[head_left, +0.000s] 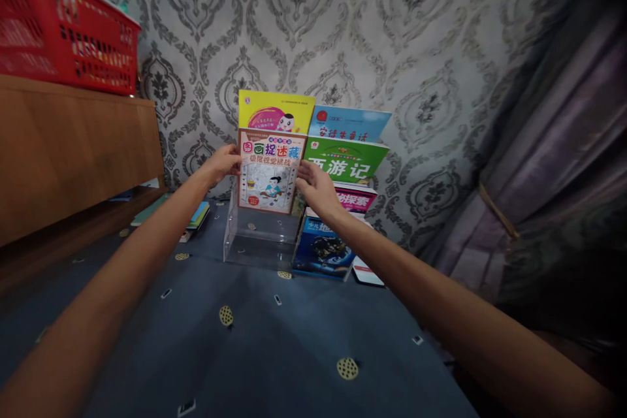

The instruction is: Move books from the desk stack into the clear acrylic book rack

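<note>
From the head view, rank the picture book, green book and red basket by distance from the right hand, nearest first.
From the right hand:
1. Picture book: touching the fingertips, to the hand's left.
2. Green book: just beyond the hand, to its right.
3. Red basket: far left, on top of the wooden cabinet.

You look down on a dark blue carpet dotted with small yellow round patches. On it, a clear acrylic tiered book rack stands with a blue-covered book at its right end. Thin books lie in a low stack to its left, beside the brown wooden cabinet.
</note>
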`<state>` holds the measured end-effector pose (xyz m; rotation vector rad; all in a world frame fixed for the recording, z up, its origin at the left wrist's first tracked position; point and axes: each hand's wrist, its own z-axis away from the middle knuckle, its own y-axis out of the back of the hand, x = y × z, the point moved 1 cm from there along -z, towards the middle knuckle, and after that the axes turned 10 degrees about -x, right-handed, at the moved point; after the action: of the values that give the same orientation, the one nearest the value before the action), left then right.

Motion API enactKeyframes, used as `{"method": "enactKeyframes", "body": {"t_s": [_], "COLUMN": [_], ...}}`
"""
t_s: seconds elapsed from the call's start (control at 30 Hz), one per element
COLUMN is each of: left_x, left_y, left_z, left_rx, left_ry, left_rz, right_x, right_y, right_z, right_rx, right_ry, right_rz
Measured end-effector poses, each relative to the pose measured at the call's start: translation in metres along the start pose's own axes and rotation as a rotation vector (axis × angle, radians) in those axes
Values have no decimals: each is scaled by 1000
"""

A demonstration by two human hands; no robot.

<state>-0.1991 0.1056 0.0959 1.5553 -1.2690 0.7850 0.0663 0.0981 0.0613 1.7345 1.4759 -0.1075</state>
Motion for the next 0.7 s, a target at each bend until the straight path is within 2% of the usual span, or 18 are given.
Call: {"method": "enactKeyframes", "body": {"t_s": [0.13,0.43,0.6,0.7], "left_x": [-2,-6,-10,-11], "left_y": [-3,-12,-11,-7], "left_z": [-4,-2,-3,-3], "left_rx": [18,62,109,98], "left_ry": [6,-43,-153,-203], "left_rz": [1,-147,-358,-467], "right_x": [-1,-6,-5,-5], "right_y": [0,-2,1,2], "right_z": [0,2,3,4], "right_rx": [28,31,8,-9], "right_ry": [-80,-53,-42,-58], "right_rz": [-132,-62,-39,-34]}}
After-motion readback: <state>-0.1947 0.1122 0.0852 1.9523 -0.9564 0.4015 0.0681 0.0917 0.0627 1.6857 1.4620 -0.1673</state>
